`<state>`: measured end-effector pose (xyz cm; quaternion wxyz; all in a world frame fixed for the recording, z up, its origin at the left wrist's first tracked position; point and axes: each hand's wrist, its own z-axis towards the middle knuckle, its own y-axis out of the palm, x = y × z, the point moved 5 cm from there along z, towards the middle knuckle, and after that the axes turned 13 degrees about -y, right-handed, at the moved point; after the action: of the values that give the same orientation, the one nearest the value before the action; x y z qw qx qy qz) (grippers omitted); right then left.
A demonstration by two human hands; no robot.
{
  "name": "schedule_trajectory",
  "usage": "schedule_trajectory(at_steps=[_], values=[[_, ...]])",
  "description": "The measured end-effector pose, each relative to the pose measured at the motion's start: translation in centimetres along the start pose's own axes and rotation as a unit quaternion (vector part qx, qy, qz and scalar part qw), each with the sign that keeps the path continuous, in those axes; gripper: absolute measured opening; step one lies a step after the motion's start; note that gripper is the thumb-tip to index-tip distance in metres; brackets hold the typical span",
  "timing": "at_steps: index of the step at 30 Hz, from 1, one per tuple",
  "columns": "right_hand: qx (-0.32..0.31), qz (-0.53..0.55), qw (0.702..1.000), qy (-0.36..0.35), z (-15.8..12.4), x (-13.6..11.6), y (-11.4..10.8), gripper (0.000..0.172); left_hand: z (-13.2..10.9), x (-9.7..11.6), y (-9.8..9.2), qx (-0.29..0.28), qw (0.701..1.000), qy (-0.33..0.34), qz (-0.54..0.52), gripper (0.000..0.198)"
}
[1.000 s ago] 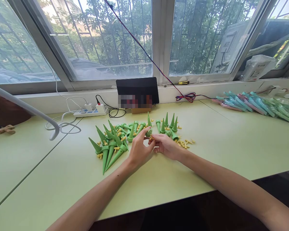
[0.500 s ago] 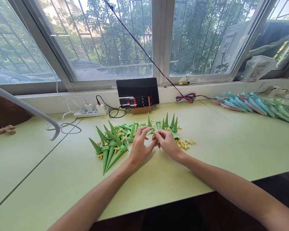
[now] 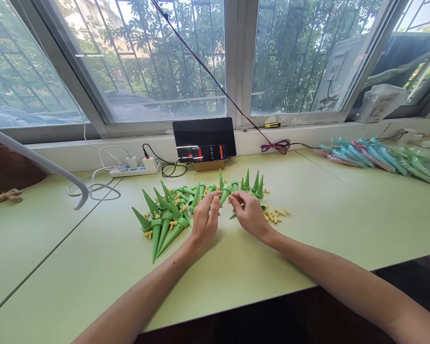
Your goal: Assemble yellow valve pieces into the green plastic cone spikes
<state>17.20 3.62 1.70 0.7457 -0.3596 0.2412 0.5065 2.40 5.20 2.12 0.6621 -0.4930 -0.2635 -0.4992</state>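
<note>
A heap of green cone-shaped plastic spikes point(image 3: 166, 212) lies on the pale green table point(image 3: 308, 229), with small yellow plastic pieces point(image 3: 276, 215) scattered at its right. My left hand point(image 3: 205, 220) pinches a green spike point(image 3: 224, 193) with its fingertips at the middle of the heap. My right hand point(image 3: 250, 214) is closed beside it, its fingers curled over another green spike whose tip shows below the palm. Several spikes stand upright point(image 3: 257, 184) just behind my hands.
A dark tablet with a phone point(image 3: 208, 153) leans against the window ledge. A white power strip with cables point(image 3: 134, 168) lies at the left, and a white lamp arm point(image 3: 39, 165) crosses the table. Packaged teal and pink spikes point(image 3: 376, 155) are piled at the far right.
Both hands have moved slightly further from me into the heap and drawn apart. The left fingers now grip a green spike; earlier they met the right hand over a small yellow piece.
</note>
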Motion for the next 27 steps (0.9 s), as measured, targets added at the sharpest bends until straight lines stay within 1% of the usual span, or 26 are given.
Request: schedule_trajectory(at_steps=[2,4,8,11,16,21,27], values=[[0.003,-0.005,1.000,-0.009,0.0,0.0,0.0,0.029,0.2,-0.5,0.2,-0.009,0.999,-0.034,-0.040,0.039],[0.006,-0.009,1.000,-0.013,0.1,0.0,-0.1,0.028,0.3,-0.9,0.4,-0.022,0.997,-0.045,-0.058,0.034],[0.008,-0.010,1.000,-0.012,0.1,0.3,-0.2,0.027,0.3,-1.1,0.8,-0.047,0.997,-0.046,-0.041,0.032],[0.009,0.004,1.000,-0.011,0.1,0.4,-0.2,0.028,0.3,-1.2,0.8,-0.054,0.997,-0.043,-0.038,0.032],[0.007,0.030,0.999,0.014,0.0,0.6,-0.1,0.029,0.3,-1.5,1.0,-0.070,0.995,-0.045,-0.046,0.032],[-0.002,0.088,0.995,0.054,0.0,1.1,0.3,0.037,0.3,-1.8,1.3,-0.095,0.991,-0.063,-0.072,0.028],[-0.019,0.206,0.973,0.103,0.0,1.2,0.8,0.048,0.2,-1.8,1.5,-0.108,0.987,-0.073,-0.090,0.029]])
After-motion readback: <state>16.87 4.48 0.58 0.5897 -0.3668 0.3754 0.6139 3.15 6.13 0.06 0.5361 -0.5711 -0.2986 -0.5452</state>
